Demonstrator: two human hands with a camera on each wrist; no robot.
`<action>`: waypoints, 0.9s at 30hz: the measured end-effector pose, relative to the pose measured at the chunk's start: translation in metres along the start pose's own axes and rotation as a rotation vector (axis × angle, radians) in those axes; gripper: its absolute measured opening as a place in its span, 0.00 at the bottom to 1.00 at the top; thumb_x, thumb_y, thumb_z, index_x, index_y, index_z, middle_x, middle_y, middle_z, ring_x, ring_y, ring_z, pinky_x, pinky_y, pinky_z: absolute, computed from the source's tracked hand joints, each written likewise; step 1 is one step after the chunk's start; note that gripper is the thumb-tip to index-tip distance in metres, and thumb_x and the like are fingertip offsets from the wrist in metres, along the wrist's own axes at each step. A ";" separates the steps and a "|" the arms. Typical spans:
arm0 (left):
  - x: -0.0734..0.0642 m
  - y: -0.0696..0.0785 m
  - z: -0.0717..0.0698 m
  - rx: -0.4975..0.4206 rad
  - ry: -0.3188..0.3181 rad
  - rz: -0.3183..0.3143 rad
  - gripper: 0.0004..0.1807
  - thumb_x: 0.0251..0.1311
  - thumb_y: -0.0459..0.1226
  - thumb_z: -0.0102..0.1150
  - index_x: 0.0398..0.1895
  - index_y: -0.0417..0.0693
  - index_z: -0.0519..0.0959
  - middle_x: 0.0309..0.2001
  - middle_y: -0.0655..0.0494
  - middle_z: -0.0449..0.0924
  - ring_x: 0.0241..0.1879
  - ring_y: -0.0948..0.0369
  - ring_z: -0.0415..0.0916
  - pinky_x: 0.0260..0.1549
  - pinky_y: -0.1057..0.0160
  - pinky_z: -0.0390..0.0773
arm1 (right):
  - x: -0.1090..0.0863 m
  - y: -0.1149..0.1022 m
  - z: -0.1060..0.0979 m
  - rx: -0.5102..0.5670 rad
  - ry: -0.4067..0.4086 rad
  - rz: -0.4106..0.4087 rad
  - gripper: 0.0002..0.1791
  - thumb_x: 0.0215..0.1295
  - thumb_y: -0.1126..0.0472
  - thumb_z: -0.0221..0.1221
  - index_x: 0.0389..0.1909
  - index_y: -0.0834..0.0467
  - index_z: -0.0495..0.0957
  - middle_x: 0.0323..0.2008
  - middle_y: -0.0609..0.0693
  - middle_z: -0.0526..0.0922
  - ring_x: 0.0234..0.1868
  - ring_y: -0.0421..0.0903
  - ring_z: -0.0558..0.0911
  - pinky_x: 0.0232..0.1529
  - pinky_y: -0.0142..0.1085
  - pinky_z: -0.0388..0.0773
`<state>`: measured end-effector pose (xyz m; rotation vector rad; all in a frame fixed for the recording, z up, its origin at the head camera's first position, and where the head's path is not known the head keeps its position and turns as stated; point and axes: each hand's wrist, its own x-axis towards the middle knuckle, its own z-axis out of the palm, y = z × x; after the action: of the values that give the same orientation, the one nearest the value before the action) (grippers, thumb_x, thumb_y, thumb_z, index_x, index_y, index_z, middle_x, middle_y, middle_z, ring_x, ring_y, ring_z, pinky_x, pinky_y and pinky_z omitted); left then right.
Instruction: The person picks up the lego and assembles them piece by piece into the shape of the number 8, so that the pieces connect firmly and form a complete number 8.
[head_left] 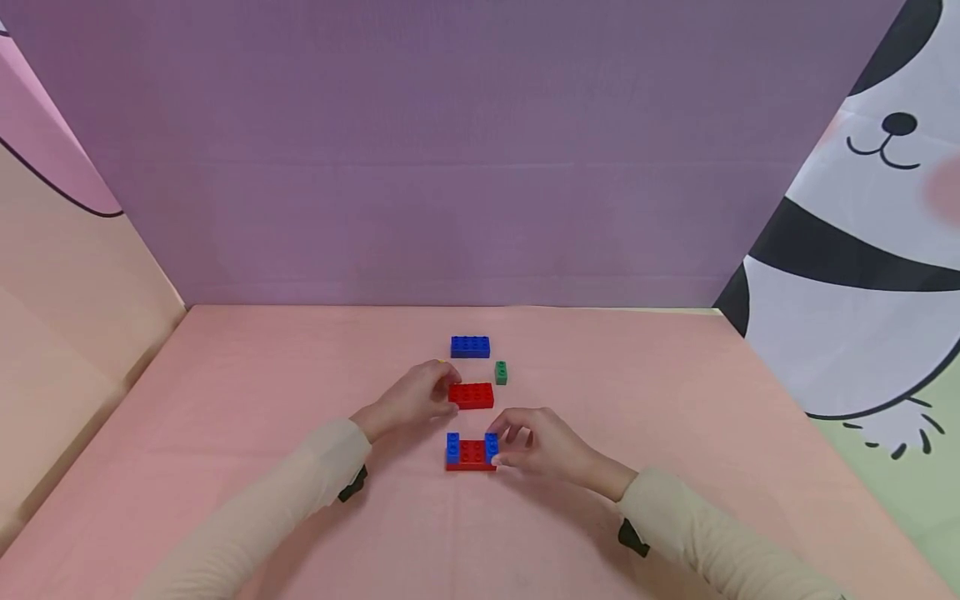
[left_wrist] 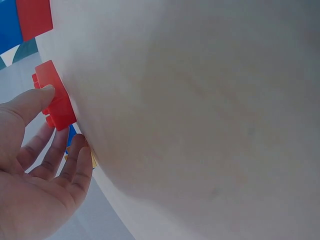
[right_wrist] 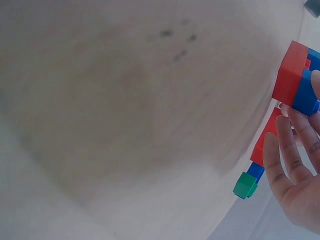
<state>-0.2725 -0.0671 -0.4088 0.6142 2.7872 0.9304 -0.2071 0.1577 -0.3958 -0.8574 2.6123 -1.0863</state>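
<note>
My left hand (head_left: 418, 393) pinches the left end of a red brick (head_left: 472, 396), thumb at its near side and fingers behind. In the left wrist view the thumb lies against that red brick (left_wrist: 56, 100). Nearer to me sits a second red brick (head_left: 472, 455) with a small blue brick on top at each end. My right hand (head_left: 546, 446) holds the blue brick at the right end (head_left: 491, 448) between thumb and fingers. The blue brick at the left end (head_left: 453, 448) is untouched. The right wrist view shows the right fingers beside the stacked bricks (right_wrist: 290, 75).
A larger blue brick (head_left: 470, 347) lies farthest back, and a small green brick (head_left: 501, 372) stands between it and the held red brick. Something yellow (head_left: 441, 361) peeks out behind the left hand, mostly hidden. A purple backdrop (head_left: 450, 208) rises behind the pink tabletop (head_left: 300, 350).
</note>
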 end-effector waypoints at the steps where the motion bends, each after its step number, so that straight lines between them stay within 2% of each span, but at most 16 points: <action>1: 0.000 0.000 0.000 0.001 0.000 -0.002 0.21 0.49 0.36 0.67 0.48 0.48 0.73 0.42 0.55 0.75 0.43 0.60 0.70 0.47 0.63 0.75 | 0.000 0.000 0.000 0.000 0.001 0.000 0.15 0.51 0.57 0.66 0.41 0.52 0.77 0.37 0.45 0.82 0.39 0.46 0.79 0.33 0.29 0.76; 15: -0.002 0.002 -0.001 -0.033 -0.015 -0.011 0.21 0.49 0.36 0.66 0.48 0.47 0.74 0.41 0.55 0.75 0.42 0.58 0.72 0.45 0.64 0.76 | 0.000 0.000 0.000 0.005 0.001 0.025 0.15 0.51 0.59 0.66 0.41 0.49 0.77 0.37 0.42 0.81 0.39 0.44 0.78 0.35 0.30 0.75; 27: -0.007 0.004 -0.006 -0.055 0.001 0.011 0.19 0.49 0.38 0.66 0.45 0.49 0.75 0.41 0.56 0.75 0.43 0.58 0.71 0.45 0.63 0.76 | 0.000 0.001 0.000 0.004 -0.002 0.007 0.15 0.51 0.59 0.66 0.41 0.52 0.77 0.38 0.45 0.82 0.39 0.46 0.78 0.33 0.30 0.75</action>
<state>-0.2668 -0.0706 -0.4013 0.6218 2.7517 1.0057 -0.2074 0.1585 -0.3970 -0.8474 2.6090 -1.0883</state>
